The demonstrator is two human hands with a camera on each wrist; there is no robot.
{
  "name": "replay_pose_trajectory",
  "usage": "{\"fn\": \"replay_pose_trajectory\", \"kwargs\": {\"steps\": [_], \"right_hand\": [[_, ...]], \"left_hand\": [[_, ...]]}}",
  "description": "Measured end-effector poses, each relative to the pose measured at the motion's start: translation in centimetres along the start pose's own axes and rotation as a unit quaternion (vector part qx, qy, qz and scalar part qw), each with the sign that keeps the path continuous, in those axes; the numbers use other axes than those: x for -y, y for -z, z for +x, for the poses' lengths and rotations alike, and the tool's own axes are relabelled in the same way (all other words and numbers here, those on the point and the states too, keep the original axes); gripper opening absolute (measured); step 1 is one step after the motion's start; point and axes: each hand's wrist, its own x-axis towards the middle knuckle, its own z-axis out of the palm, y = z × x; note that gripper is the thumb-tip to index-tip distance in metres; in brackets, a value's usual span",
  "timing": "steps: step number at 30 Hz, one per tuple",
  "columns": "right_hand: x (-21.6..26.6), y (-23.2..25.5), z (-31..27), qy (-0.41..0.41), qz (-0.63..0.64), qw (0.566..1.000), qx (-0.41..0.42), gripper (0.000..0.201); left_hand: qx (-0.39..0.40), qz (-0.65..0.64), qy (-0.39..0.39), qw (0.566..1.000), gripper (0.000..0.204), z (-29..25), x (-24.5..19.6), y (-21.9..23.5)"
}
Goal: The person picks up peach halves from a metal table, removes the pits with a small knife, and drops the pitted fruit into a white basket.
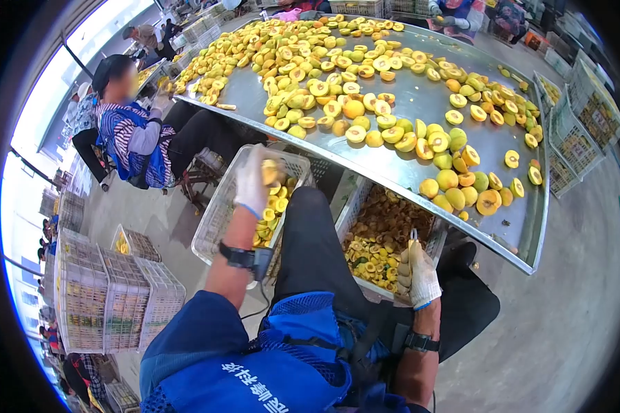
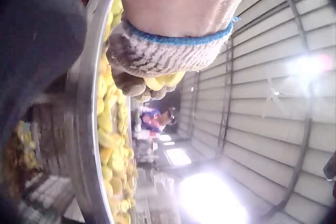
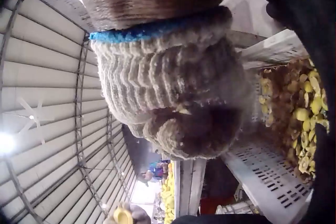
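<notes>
My gloved left hand [image 1: 252, 180], blurred, grips yellow peach halves [image 2: 164, 80] above a white crate [image 1: 210, 230] of cut peaches [image 1: 274, 206]. In the right wrist view, a peach half [image 3: 123, 216] shows a hollow centre in that hand's fingers. My gloved right hand [image 1: 420, 277] grips a small tool with a metal tip [image 1: 413, 235] over a second crate [image 1: 348, 210]; its kind cannot be told. Brown scraps [image 1: 386, 217] and yellow pieces [image 1: 373, 260] lie in that crate. In the right wrist view, the glove's curled fingers [image 3: 181, 134] hide the tool.
A metal table [image 1: 238, 103] with a raised rim bears many halved peaches [image 1: 310, 76] ahead. Stacked crates stand left [image 1: 103, 289] and right [image 1: 582, 124]. A person [image 1: 134, 134] sits at the left; another [image 1: 458, 20] is across the table. My knees reach between the crates.
</notes>
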Motion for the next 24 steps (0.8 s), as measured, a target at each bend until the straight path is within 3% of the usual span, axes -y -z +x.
{"fn": "replay_pose_trajectory", "kwargs": {"steps": [1,2,4,5,7,10,13,14,15,18,20,24], "right_hand": [[0.1,0.0,0.0,0.002,0.002,1.000,0.001,0.043],[0.2,-0.1,-0.1,0.002,-0.018,1.000,-0.001,0.042],[0.1,-0.2,0.1,0.003,-0.035,0.999,-0.002,0.041],[0.0,-0.3,0.3,0.013,-0.039,0.999,-0.002,0.041],[-0.4,-0.4,0.7,0.023,-0.045,0.999,0.000,0.041],[-0.6,-0.5,1.2,0.050,-0.035,0.998,-0.007,0.041],[-1.1,0.4,1.6,0.056,-0.045,0.997,-0.030,0.037],[-1.1,0.7,1.4,0.060,-0.044,0.997,-0.033,0.037],[-1.1,1.0,1.2,0.066,-0.028,0.997,-0.035,0.037],[-1.2,2.2,1.0,0.084,-0.003,0.996,-0.043,0.036],[-1.2,2.7,0.8,0.065,0.023,0.996,-0.052,0.035],[-1.9,3.2,1.2,0.099,-0.001,0.994,-0.041,0.036]], "left_hand": [[-0.039,0.058,0.049,0.996,0.039,2.2,1.4,3.3],[-0.054,0.217,-0.044,0.974,0.049,3.5,2.6,5.8],[-0.125,0.495,-0.088,0.855,0.047,2.1,0.7,5.4],[-0.123,0.496,-0.091,0.855,0.047,2.2,0.5,4.7],[0.025,0.292,-0.099,0.951,0.042,1.6,0.2,2.1],[0.166,0.294,-0.086,0.937,0.041,0.6,0.0,-6.7],[0.344,0.424,-0.168,0.821,0.046,-1.5,-2.3,-18.1],[0.364,0.429,-0.193,0.804,0.048,-1.3,-0.4,-21.4],[0.379,0.445,-0.157,0.796,0.052,-2.3,-0.6,-24.1],[0.418,0.569,-0.139,0.695,0.054,-1.8,3.6,-30.7],[0.401,0.603,-0.151,0.673,0.051,-1.9,6.4,-32.6],[0.408,0.587,-0.181,0.676,0.043,-1.2,7.6,-33.0]]}}
